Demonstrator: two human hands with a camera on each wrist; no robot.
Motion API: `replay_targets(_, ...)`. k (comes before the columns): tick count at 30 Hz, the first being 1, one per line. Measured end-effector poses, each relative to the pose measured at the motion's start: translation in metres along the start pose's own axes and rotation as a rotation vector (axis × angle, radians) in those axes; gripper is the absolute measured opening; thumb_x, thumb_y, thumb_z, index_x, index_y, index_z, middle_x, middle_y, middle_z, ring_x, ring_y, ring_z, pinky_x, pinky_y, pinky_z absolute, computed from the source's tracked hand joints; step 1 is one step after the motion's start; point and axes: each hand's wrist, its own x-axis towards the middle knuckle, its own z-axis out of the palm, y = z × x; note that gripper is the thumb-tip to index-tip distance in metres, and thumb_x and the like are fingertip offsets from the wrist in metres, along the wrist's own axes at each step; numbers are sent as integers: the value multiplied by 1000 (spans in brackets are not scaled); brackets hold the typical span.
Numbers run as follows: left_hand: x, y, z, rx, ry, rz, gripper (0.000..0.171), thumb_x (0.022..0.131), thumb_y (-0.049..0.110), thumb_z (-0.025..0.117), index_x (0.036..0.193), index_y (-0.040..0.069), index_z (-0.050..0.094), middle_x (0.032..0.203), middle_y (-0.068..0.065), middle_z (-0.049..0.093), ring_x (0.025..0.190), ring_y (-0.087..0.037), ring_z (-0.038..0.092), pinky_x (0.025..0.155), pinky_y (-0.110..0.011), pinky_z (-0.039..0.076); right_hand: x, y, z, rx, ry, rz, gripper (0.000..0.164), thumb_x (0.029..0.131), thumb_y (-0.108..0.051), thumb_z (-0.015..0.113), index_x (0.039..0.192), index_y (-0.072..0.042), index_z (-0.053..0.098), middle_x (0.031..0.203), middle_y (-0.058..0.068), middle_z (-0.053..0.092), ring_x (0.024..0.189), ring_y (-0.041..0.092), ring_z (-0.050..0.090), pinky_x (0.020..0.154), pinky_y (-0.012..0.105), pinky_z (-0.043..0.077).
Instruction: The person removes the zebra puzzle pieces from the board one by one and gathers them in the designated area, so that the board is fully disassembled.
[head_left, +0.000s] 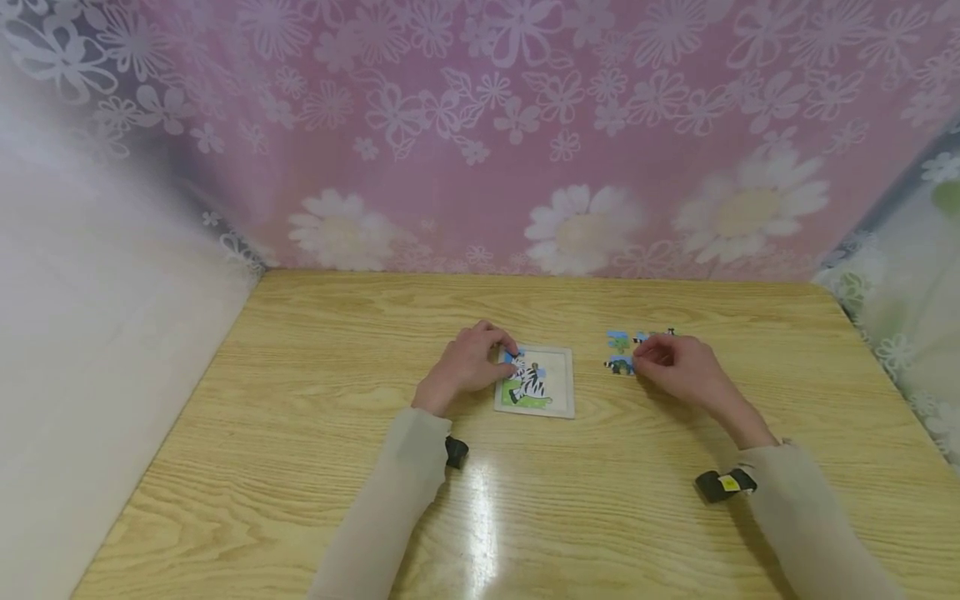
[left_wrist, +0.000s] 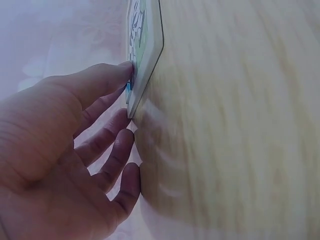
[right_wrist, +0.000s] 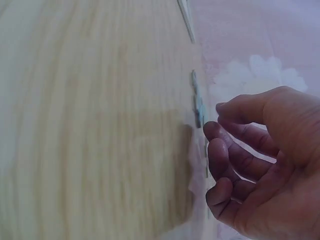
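Beige sleeves, two bare hands at work. Left hand [head_left: 467, 360]: fingers loosely bent, thumb and index a moderate gap apart, their tips touching the upper left part of a pale puzzle tray [head_left: 557, 371]; the other fingertips sit just outside its edge. Right hand [head_left: 686, 367]: fingers curved, thumb and index tips narrowly spaced; cannot tell whether a piece lies between them. Directly under and just left of these tips: a blue-green puzzle piece [head_left: 619, 366]. Slightly beyond it, a second loose piece [head_left: 618, 341]; further pieces partly hidden behind the right fingers.

Right of the left thumb, inside the tray: joined zebra pieces [head_left: 531, 387], the tray's right side showing bare backing. Behind each hand, at the wrist, a black device [head_left: 456, 452]; the right one carries a yellow label [head_left: 729, 482]. Under both hands, a wood-grain table [head_left: 585, 517]; beyond the fingertips, a pink floral curtain [head_left: 450, 183].
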Motion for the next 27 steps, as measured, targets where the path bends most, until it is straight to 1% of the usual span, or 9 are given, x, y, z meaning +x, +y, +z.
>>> replay_targets(6, -1, -4, 1, 4, 5, 18, 18, 98, 30, 70, 115, 23, 71, 137, -4, 56, 125, -33, 50, 105, -53, 41, 1, -17, 7, 58, -2, -84, 19, 99, -24, 67, 109, -8, 72, 98, 10, 73, 80, 16, 66, 69, 29, 51)
replay_targets(9, -1, -5, 0, -1, 8, 25, 19, 98, 29, 69, 115, 23, 71, 137, -4, 56, 125, -33, 51, 106, -53, 41, 5, -28, 14, 66, -2, -122, 16, 98, -20, 68, 107, -9, 74, 96, 8, 74, 80, 16, 66, 70, 28, 51)
replay_targets(13, -2, -6, -1, -34, 9, 23, 20, 98, 28, 69, 117, 22, 71, 140, -4, 56, 127, -32, 51, 108, -53, 41, 9, -40, 25, 74, -14, -175, 12, 97, -17, 68, 104, -9, 74, 93, 5, 74, 81, 15, 65, 73, 28, 51)
replay_targets(16, -3, -5, -1, -44, 14, 30, 20, 98, 29, 70, 116, 22, 72, 138, -3, 56, 123, -30, 52, 105, -51, 43, 12, -48, 32, 79, -30, -194, 11, 96, -16, 67, 102, -9, 74, 93, 5, 74, 79, 13, 64, 72, 29, 51)
replay_targets(20, -6, -4, -1, -31, 8, 65, 17, 96, 28, 73, 111, 21, 74, 133, -3, 59, 115, -26, 56, 100, -47, 46, 16, -59, 41, 74, -43, -192, 10, 95, -17, 68, 101, -11, 74, 91, 4, 74, 78, 12, 63, 72, 30, 51)
replay_targets(23, -8, -3, 0, -5, -15, 72, 17, 95, 30, 74, 110, 21, 76, 131, -2, 60, 119, -26, 57, 106, -51, 44, 20, -65, 46, 77, -54, -189, 8, 95, -17, 69, 100, -12, 74, 91, 3, 74, 79, 14, 63, 74, 31, 51)
replay_targets(27, -11, -3, 2, 37, -30, 60, 20, 94, 34, 75, 111, 23, 76, 132, 0, 61, 127, -28, 54, 113, -58, 36, 25, -71, 54, 89, -74, -196, 8, 95, -18, 70, 100, -12, 74, 91, 3, 73, 80, 14, 63, 75, 32, 50)
